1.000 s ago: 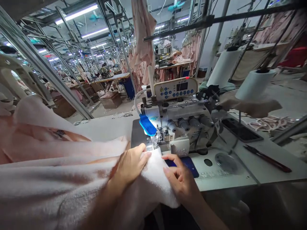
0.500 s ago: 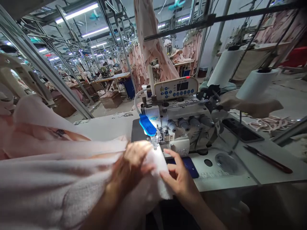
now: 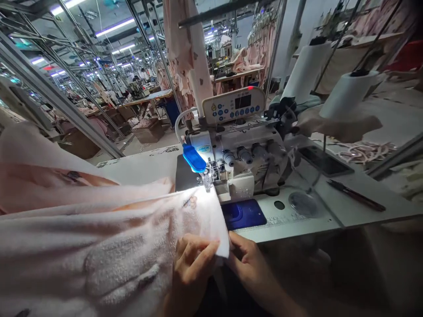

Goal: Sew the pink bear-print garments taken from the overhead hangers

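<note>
A large pale pink fleece fabric (image 3: pixel 99 246) lies over my lap and the left of the sewing table, its lit edge reaching the needle of the overlock sewing machine (image 3: pixel 231 163). My left hand (image 3: pixel 191 268) pinches the near corner of the fabric, fingers curled over its edge. My right hand (image 3: pixel 246 259) grips the same corner from the right, thumb and fingers pressed together under the cloth. Both hands sit at the table's near edge, well short of the presser foot (image 3: pixel 208 178).
A control panel (image 3: pixel 234 105) tops the machine, with two white thread cones (image 3: pixel 343 94) behind it. A blue plate (image 3: pixel 244 213) and dark scissors (image 3: pixel 357 196) lie on the white table (image 3: pixel 330 211). Metal frames, hanging pink garments and other workstations fill the background.
Both hands have drawn back from the needle area to the table's near edge, pulling the fabric corner with them. The camera has tilted slightly downward.
</note>
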Demonstrator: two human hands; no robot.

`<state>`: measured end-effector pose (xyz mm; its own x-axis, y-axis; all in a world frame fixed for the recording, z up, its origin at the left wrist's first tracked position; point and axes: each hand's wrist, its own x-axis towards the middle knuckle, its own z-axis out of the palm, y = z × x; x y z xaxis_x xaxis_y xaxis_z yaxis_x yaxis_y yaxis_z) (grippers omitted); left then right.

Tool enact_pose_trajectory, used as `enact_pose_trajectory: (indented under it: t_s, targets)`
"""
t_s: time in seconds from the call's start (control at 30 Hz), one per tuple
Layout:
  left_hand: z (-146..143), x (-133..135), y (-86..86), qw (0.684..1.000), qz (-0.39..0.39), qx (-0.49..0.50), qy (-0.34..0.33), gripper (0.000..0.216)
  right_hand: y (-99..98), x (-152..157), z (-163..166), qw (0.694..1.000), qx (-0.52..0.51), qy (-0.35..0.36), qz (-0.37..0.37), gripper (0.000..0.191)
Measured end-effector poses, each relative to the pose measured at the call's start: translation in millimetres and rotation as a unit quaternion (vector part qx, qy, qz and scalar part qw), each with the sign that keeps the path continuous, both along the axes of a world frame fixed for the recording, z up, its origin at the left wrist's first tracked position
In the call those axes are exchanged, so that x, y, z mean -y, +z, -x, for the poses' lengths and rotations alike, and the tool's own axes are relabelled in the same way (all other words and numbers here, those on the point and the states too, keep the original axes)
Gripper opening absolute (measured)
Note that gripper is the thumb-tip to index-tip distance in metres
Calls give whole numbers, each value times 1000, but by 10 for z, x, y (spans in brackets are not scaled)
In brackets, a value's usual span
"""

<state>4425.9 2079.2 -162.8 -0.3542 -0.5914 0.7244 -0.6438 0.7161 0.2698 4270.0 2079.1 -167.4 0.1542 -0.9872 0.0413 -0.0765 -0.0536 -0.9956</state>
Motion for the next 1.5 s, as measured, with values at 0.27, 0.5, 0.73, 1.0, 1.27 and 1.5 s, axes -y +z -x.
enact_pose_trajectory:
  t_s: [0.27,0.5,0.73,1.0,1.27,1.5]
  targets:
    - [-7,-114,51,998,60,35,-4,41,180,-254,115,994,48,49,-82,34]
    - [-27,-109,54,991,85,94,48,23,65,-126,229,908,-233,-131,323,23]
    - [9,25,169,990,43,130,44,35,77,-18,177,860,-213,-62,459,10]
    - [-121,244,265,985,59,161,-2,36,111,92,154,850,-208,-107,473,16]
    - [-88,510,322,981,45,185,37,45,93,452,120,830,-206,-163,492,10]
    - [-97,782,361,973,3,224,61,50,125,773,135,838,-234,-136,474,12]
